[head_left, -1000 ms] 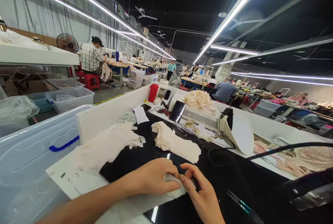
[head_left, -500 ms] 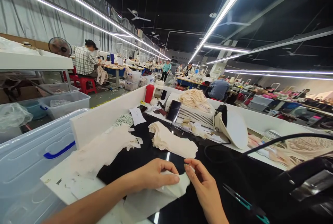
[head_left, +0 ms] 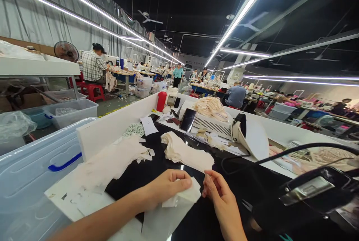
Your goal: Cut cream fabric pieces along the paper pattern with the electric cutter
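Cream thin-fabric piece (head_left: 193, 193) over glossy black bench (head_left: 131, 177), nr its near edge; L hand (head_left: 168, 185) pinches it; R hand (head_left: 221, 196) curled just beside, can't tell if gripping. Best pinch lightly, keep piece flat w/o creases.

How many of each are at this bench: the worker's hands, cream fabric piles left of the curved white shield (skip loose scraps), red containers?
Left hand, right hand: 2 hands
Left pile, middle pile, back pile: 3 cream piles
Red container: 1
Total: 6
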`<state>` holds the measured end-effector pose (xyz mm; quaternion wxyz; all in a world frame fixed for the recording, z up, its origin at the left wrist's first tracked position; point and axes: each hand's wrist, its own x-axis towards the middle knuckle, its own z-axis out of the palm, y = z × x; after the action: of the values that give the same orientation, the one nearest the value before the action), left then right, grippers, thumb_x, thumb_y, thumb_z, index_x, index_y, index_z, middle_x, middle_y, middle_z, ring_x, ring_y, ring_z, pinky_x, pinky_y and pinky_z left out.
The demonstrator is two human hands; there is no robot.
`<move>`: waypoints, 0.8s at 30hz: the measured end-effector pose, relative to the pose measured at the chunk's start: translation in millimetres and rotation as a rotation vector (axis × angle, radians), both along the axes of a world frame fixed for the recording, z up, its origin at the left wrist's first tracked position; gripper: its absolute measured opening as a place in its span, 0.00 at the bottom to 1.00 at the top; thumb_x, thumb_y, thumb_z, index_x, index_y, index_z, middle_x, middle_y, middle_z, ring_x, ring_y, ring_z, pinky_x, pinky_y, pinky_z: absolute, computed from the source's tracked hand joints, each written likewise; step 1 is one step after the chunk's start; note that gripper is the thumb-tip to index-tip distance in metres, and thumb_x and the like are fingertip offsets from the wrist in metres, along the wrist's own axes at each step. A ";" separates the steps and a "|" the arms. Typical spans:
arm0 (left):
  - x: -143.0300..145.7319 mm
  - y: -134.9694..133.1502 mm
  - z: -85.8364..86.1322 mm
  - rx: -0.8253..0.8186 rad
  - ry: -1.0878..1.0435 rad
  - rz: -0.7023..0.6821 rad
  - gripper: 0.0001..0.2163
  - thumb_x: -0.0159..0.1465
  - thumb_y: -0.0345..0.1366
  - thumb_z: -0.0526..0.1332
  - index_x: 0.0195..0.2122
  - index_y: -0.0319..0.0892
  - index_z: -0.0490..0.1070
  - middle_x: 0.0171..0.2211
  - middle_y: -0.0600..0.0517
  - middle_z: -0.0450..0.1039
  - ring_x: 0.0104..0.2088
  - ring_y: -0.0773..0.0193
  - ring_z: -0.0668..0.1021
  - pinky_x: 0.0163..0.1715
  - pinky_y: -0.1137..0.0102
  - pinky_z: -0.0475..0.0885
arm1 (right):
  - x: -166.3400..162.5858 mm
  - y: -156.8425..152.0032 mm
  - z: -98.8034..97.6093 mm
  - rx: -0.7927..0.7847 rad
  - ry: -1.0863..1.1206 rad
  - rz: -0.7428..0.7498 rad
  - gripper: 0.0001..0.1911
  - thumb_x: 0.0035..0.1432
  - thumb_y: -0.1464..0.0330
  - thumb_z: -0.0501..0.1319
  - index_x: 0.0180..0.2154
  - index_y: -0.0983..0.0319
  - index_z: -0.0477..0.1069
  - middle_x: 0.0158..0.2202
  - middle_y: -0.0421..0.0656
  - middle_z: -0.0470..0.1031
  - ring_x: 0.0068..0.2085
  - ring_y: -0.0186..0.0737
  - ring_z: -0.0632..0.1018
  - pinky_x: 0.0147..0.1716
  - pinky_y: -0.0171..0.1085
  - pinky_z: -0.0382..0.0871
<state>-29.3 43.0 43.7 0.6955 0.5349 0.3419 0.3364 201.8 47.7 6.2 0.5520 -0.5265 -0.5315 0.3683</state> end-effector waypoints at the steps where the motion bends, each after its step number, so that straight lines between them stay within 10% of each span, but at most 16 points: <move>1: 0.4 -0.5 1.4 0.002 -0.025 0.028 0.38 0.53 0.75 0.77 0.38 0.42 0.74 0.31 0.57 0.70 0.31 0.69 0.66 0.34 0.70 0.58 | -0.2 -0.7 0.5 -0.002 0.020 0.022 0.38 0.58 0.30 0.73 0.44 0.58 0.82 0.30 0.40 0.76 0.28 0.43 0.77 0.31 0.39 0.77; 11: 3.4 0.0 3.2 0.069 -0.091 0.180 0.36 0.55 0.73 0.77 0.39 0.41 0.76 0.31 0.55 0.72 0.30 0.68 0.68 0.33 0.69 0.60 | -20.0 -17.1 -8.4 -0.061 0.008 0.468 0.32 0.62 0.34 0.74 0.41 0.57 0.85 0.36 0.45 0.82 0.37 0.48 0.80 0.39 0.40 0.78; 24: -3.4 9.3 8.7 0.150 0.068 0.233 0.41 0.53 0.79 0.72 0.39 0.40 0.75 0.34 0.52 0.74 0.33 0.64 0.71 0.34 0.69 0.65 | -22.1 -18.0 0.7 -0.228 0.114 0.407 0.33 0.62 0.34 0.74 0.47 0.57 0.85 0.37 0.42 0.79 0.40 0.47 0.79 0.41 0.39 0.76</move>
<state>-32.7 52.3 52.4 0.5979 0.5531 0.3990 0.4211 179.7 29.8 6.9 0.4323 -0.4459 -0.5496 0.5588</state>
